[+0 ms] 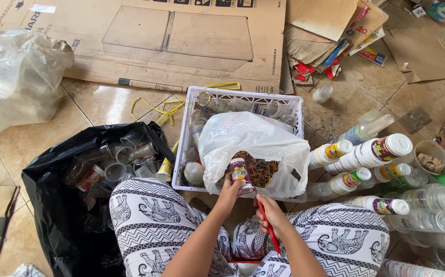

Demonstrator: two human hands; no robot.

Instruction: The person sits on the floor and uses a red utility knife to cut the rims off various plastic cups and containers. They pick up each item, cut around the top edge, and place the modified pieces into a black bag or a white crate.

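**Cup gripped over white crate**

Cup (239,174), small, plastic, with a colourful printed label, pinched upright in left hand (229,192), fingers wrapped round its lower half. Held just in front of clear bag (253,141) of tangled bands resting in white crate (191,131). Right hand (271,215) closed round thin red tool (269,228), pointing down toward patterned lap. Black sack (53,205) of clear cups at left; stacked labelled cups (371,154) at right.
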